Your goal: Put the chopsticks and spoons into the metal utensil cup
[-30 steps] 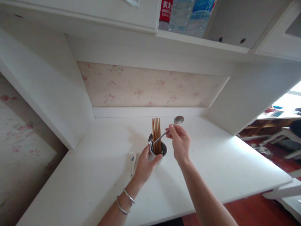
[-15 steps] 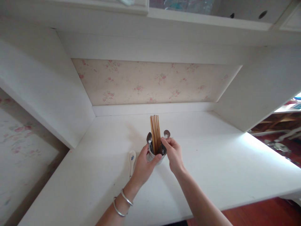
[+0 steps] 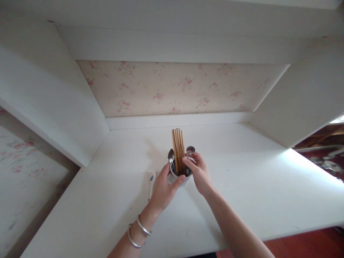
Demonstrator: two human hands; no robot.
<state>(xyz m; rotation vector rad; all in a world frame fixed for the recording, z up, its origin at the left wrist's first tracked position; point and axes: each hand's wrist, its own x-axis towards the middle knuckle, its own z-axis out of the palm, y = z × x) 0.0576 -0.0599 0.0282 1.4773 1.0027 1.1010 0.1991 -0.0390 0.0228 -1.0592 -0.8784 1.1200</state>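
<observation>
My left hand (image 3: 166, 186) is closed around the near left side of a small round utensil holder (image 3: 185, 179), its thumb across the front rim. Several wooden chopsticks (image 3: 177, 150) stand upright in the holder. Left of them a metal spoon (image 3: 171, 155) leans with its bowl up. At the holder's right side my right hand (image 3: 198, 172) pinches a second metal spoon (image 3: 190, 150) by its handle, bowl upward. The handle's lower end is hidden by my fingers. Beside my left wrist lies a white spoon with a blue mark (image 3: 151, 181), partly covered by the hand.
The white desk surface (image 3: 255, 179) spreads out on both sides. White panels stand left (image 3: 53, 93) and right (image 3: 301, 89), with a shelf underside (image 3: 172, 21) overhead. Floral wallpaper (image 3: 161, 89) covers the back. A reddish floor (image 3: 317, 243) shows at lower right.
My right hand's fingers have shifted slightly around the metal spoon's handle. My left hand keeps its hold on the utensil holder. The head view has tilted down a little.
</observation>
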